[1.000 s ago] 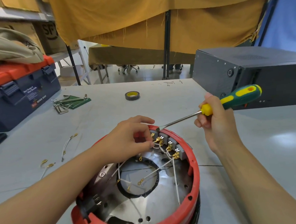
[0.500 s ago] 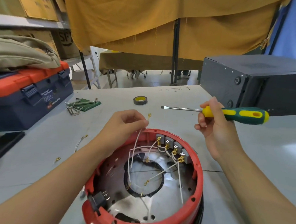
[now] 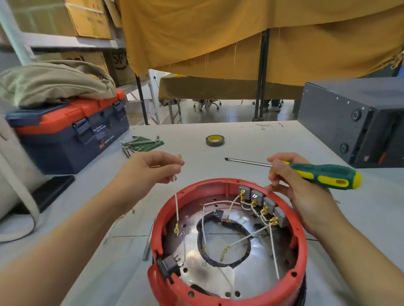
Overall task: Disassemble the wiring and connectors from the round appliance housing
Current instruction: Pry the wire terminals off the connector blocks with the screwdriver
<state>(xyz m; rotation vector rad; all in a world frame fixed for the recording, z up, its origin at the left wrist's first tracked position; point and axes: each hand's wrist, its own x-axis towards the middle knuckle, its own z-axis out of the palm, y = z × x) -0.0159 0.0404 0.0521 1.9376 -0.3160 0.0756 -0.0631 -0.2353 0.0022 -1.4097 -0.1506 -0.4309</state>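
While one white wire [image 3: 176, 201] is pinched in the grip of the left hand [image 3: 150, 170] and hangs free over the left rim, its ring terminal dangling just inside, the disassembly is shown partly done. The round red housing [image 3: 230, 301] stands on the tabletop [image 3: 364, 226] between both forearms. Several white wires are seen still attached to the row of grey connector blocks [image 3: 261, 202] on the far right wall, and the black socket [image 3: 168, 267] remains fitted at the near left; most of the task is judged to be left. The screwdriver [image 3: 314, 174] is held in the closed grip of the right hand [image 3: 291, 188], its blade clear of the housing. Compared with the frame one second earlier, the blade is withdrawn from the blocks and the freed wire is lifted out and carried leftwards.
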